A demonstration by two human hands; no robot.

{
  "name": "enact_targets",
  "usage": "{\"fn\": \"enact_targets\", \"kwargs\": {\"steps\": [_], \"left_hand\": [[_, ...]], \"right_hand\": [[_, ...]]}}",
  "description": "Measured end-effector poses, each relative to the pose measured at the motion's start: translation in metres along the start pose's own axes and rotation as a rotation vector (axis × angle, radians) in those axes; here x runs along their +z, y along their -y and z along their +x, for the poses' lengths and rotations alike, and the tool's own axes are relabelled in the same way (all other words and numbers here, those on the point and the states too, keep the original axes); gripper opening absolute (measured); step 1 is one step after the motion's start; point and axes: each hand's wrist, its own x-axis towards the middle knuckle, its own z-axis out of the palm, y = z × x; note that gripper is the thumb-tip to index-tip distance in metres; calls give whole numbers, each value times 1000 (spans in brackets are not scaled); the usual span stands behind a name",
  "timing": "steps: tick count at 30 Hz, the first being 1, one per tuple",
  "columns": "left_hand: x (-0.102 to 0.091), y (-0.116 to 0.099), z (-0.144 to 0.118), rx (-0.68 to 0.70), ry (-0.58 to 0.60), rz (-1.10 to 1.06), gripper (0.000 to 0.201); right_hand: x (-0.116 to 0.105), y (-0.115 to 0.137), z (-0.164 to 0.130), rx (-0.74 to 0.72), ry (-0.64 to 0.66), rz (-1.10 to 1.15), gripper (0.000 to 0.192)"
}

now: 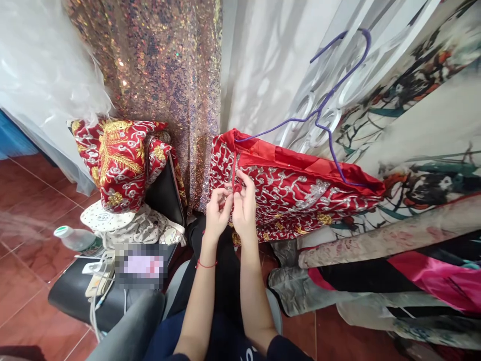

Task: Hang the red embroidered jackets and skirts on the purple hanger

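Observation:
A red garment point(285, 193) with silver and gold embroidery lies across in front of me, its red lining showing along the top edge. A purple hanger point(319, 113) is inside that edge. Near the garment's left end, my left hand point(219, 208) and my right hand point(244, 200) meet with fingers closed in a pinch. Between their fingertips is a small bunch of red cord point(237, 188), beside a seam running down from the top edge. The fingers partly cover the cord, so its exact shape is hidden.
At left, another red and gold embroidered cloth point(120, 160) rests over a black surface. Below it are a dotted white cap point(107, 218), a bottle point(77, 238), white cables point(95, 306) and a blurred-out phone-like object point(143, 265). Sequined fabric point(161, 75) hangs behind; rolled cloths point(376, 245) lie at right.

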Motion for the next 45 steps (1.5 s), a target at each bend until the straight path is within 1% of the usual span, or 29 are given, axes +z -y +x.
{"fn": "enact_targets", "kwargs": {"steps": [2,4,7,9,11,14,16,18,20,22,24,26,27,28,29,31,32,33,34,35,37,38,39,41,43,45], "left_hand": [[1,0,4,-5,-3,-59,19],[0,0,9,-17,-6,-81,19],[-6,0,17,-51,39,-48,22],[-13,-2,22,-61,80,-13,22],[-20,-5,27,-35,109,26,19],[-29,-11,34,61,160,133,14],[-35,-15,36,115,202,188,15],[-41,-18,37,125,255,200,20],[-46,-20,38,113,327,193,21],[-49,-21,40,90,353,194,20],[-52,-22,45,57,284,196,23],[-54,-22,55,27,156,204,28],[-55,-22,62,18,89,218,30],[-57,-22,70,12,15,237,31],[-58,-22,79,11,-64,260,32],[-58,-23,97,21,-214,292,33],[-58,-24,105,32,-267,306,33],[-57,-25,112,47,-300,329,34],[-55,-26,118,60,-314,368,33],[-52,-27,122,72,-310,421,31],[-47,-24,125,108,-269,532,20],[-44,-22,125,134,-228,570,13],[-41,-20,124,165,-171,588,12],[-35,-15,121,230,-27,579,22],[-29,-14,118,267,102,545,23],[-23,-16,118,291,175,503,18]], "right_hand": [[0,-4,0,-5,-17,-8,45],[1,-8,2,-4,-68,2,41],[1,-11,4,42,-160,98,44],[1,-11,6,88,-198,171,47],[1,-9,7,126,-219,225,50],[0,-6,10,180,-235,295,50],[-3,-5,11,231,-235,342,51],[-6,-5,11,281,-196,376,50],[-11,-5,11,322,-106,397,49],[-16,-4,12,354,2,390,43],[-22,-2,14,371,90,315,35],[-31,-1,18,336,145,158,29],[-37,-1,22,296,141,51,28],[-44,-1,25,247,94,-68,29],[-52,-2,29,196,-8,-191,29],[-69,-5,35,106,-311,-405,31],[-76,-7,37,74,-458,-475,31],[-81,-8,39,53,-561,-517,32],[-84,-9,39,44,-605,-534,32],[-85,-10,39,43,-594,-531,31],[-80,-9,39,69,-475,-478,27],[-74,-8,39,88,-400,-434,25],[-67,-7,40,102,-328,-385,24],[-52,-5,44,105,-209,-296,24],[-38,-6,52,83,-137,-256,28],[-26,-9,63,72,-102,-243,29]]}}
